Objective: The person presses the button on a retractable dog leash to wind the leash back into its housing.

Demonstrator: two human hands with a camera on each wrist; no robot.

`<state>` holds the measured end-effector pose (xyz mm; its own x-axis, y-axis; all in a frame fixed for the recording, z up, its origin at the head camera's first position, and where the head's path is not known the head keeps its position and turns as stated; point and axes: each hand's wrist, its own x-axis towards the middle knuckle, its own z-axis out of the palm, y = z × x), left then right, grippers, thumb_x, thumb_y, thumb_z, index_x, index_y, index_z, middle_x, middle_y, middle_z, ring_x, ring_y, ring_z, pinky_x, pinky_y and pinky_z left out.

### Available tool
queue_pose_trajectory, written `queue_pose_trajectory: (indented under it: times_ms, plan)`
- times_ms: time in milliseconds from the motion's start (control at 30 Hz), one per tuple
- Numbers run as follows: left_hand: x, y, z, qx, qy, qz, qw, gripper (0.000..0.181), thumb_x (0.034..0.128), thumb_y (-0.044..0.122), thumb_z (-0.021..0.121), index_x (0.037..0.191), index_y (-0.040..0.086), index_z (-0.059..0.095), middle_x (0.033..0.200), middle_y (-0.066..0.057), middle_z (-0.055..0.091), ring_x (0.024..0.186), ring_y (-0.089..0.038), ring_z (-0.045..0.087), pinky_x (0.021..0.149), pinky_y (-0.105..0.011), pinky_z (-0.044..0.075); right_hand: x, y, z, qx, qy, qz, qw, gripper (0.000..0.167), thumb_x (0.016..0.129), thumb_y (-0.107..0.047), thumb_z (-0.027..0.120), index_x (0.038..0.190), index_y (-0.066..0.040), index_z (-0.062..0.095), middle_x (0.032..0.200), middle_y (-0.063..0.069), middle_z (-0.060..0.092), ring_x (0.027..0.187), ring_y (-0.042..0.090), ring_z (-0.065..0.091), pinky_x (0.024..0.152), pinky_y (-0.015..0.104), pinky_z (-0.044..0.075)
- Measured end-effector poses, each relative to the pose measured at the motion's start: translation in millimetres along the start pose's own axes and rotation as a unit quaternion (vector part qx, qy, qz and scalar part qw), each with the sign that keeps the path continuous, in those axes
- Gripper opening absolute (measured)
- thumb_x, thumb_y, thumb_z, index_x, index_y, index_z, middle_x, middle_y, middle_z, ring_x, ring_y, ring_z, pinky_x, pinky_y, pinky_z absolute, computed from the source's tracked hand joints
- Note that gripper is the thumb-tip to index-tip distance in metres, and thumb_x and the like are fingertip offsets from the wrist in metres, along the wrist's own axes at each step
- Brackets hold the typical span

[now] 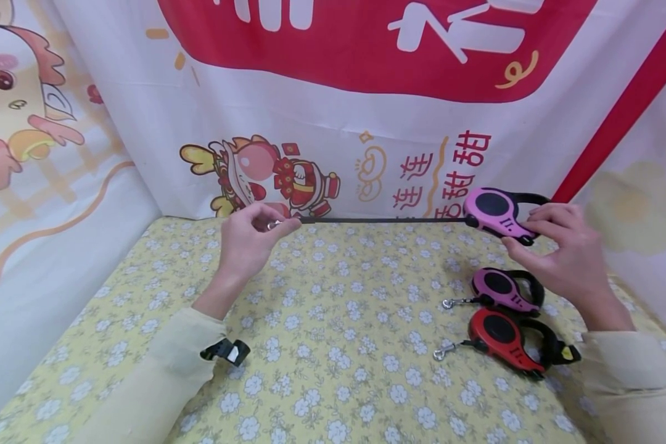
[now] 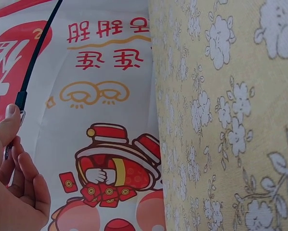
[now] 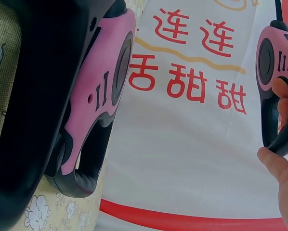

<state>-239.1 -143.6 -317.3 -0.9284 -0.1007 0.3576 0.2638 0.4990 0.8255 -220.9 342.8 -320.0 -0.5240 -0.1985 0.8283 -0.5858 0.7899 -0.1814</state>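
My right hand (image 1: 568, 253) grips the handle end of a pink and black retractable dog leash (image 1: 491, 206), held up above the table at the right. Out of its case runs a black strap (image 1: 383, 220), stretched level and taut to the left. At the strap's far end my left hand (image 1: 246, 237) pinches the metal clip (image 1: 274, 226) between thumb and fingers; the clip is partly hidden. In the right wrist view, fingers pass through the handle loop of the pink leash (image 3: 267, 60). The strap (image 2: 40, 43) also shows in the left wrist view, rising from the thumb.
Below my right hand lie a second pink leash (image 1: 499, 288) and a red leash (image 1: 496, 330), their metal clips pointing left. A flowered yellow cloth (image 1: 333, 345) covers the table. Printed white curtains (image 1: 333, 111) hang behind it and at both sides.
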Motion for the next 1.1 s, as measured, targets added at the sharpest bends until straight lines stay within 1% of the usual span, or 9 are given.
queue_pose_trajectory:
  times_ms: [200, 333, 400, 500, 567, 633, 767, 1000, 1100]
  plan:
    - [0.0, 0.0, 0.5, 0.0, 0.003, -0.002, 1.0, 0.044, 0.0892, 0.051, 0.084, 0.099, 0.01, 0.071, 0.086, -0.006, 0.065, 0.079, -0.023, 0.057, 0.066, -0.026, 0.045, 0.3, -1.2, -1.0, -0.003, -0.007, 0.002, 1.0, 0.038, 0.074, -0.023, 0.083, 0.09, 0.011, 0.075, 0.1, 0.028, 0.069, 0.104, 0.042, 0.053, 0.093, 0.007, 0.028]
    - [0.2, -0.8, 1.1, 0.002, 0.004, -0.001, 1.0, 0.044, 0.0889, 0.051, 0.084, 0.099, 0.01, 0.071, 0.087, -0.005, 0.065, 0.079, -0.023, 0.057, 0.067, -0.027, 0.045, 0.3, -1.1, -1.2, -0.006, -0.011, 0.002, 0.9999, 0.041, 0.076, -0.026, 0.082, 0.091, 0.011, 0.075, 0.101, 0.028, 0.069, 0.104, 0.042, 0.053, 0.092, 0.008, 0.028]
    - [0.3, -1.7, 1.4, 0.003, 0.004, -0.003, 1.0, 0.043, 0.0887, 0.051, 0.084, 0.1, 0.011, 0.071, 0.088, -0.004, 0.066, 0.08, -0.023, 0.058, 0.067, -0.027, 0.046, 0.1, -0.8, -1.0, -0.008, -0.012, 0.001, 0.9999, 0.048, 0.081, -0.036, 0.081, 0.09, 0.011, 0.076, 0.101, 0.028, 0.069, 0.104, 0.043, 0.054, 0.092, 0.008, 0.028]
    - [-0.1, -2.1, 1.4, 0.003, 0.002, -0.006, 1.0, 0.044, 0.0882, 0.053, 0.084, 0.1, 0.012, 0.071, 0.089, -0.004, 0.067, 0.081, -0.023, 0.059, 0.068, -0.027, 0.047, 0.3, -0.3, -0.6, -0.01, -0.014, -0.001, 0.9998, 0.071, 0.089, -0.06, 0.072, 0.089, 0.011, 0.076, 0.101, 0.028, 0.07, 0.104, 0.045, 0.054, 0.089, 0.009, 0.028]
    - [-0.1, -2.5, 1.3, 0.003, 0.002, -0.007, 1.0, 0.044, 0.0881, 0.053, 0.084, 0.1, 0.013, 0.072, 0.09, -0.004, 0.068, 0.081, -0.023, 0.06, 0.068, -0.028, 0.048, 0.3, 0.0, 0.1, -0.011, -0.014, -0.002, 0.9998, 0.086, 0.09, -0.074, 0.062, 0.089, 0.011, 0.076, 0.101, 0.028, 0.07, 0.104, 0.046, 0.054, 0.088, 0.009, 0.027]
    - [0.0, -2.5, 1.1, 0.001, 0.001, -0.007, 1.0, 0.044, 0.088, 0.053, 0.084, 0.1, 0.013, 0.072, 0.091, -0.004, 0.068, 0.082, -0.023, 0.06, 0.068, -0.027, 0.048, 0.6, 0.2, 0.9, -0.009, -0.013, -0.001, 0.9999, 0.094, 0.09, -0.08, 0.056, 0.089, 0.012, 0.075, 0.1, 0.029, 0.07, 0.103, 0.047, 0.053, 0.088, 0.009, 0.027]
    - [-0.1, -1.9, 0.7, -0.002, -0.005, -0.008, 1.0, 0.042, 0.0887, 0.052, 0.084, 0.101, 0.013, 0.074, 0.092, -0.004, 0.07, 0.083, -0.022, 0.062, 0.068, -0.026, 0.049, 1.1, 0.6, 2.1, -0.005, -0.011, -0.001, 0.9999, 0.098, 0.089, -0.084, 0.055, 0.088, 0.012, 0.075, 0.1, 0.03, 0.069, 0.103, 0.047, 0.053, 0.089, 0.009, 0.026]
    - [-0.4, -1.0, 1.6, -0.003, -0.016, -0.008, 0.9998, 0.037, 0.0923, 0.047, 0.082, 0.105, 0.013, 0.075, 0.096, -0.005, 0.071, 0.085, -0.022, 0.063, 0.071, -0.027, 0.05, 0.6, 1.2, 3.5, -0.009, -0.013, -0.004, 0.9999, 0.099, 0.088, -0.085, 0.054, 0.088, 0.012, 0.076, 0.099, 0.029, 0.069, 0.103, 0.047, 0.054, 0.09, 0.008, 0.026]
    - [-0.6, -0.6, 1.8, -0.002, -0.02, -0.007, 0.9998, 0.037, 0.0935, 0.046, 0.081, 0.107, 0.012, 0.076, 0.098, -0.006, 0.072, 0.087, -0.021, 0.063, 0.074, -0.028, 0.051, -0.2, 1.6, 3.9, -0.007, -0.014, -0.005, 0.9999, 0.087, 0.09, -0.075, 0.062, 0.088, 0.011, 0.076, 0.099, 0.028, 0.07, 0.102, 0.044, 0.054, 0.089, 0.008, 0.028]
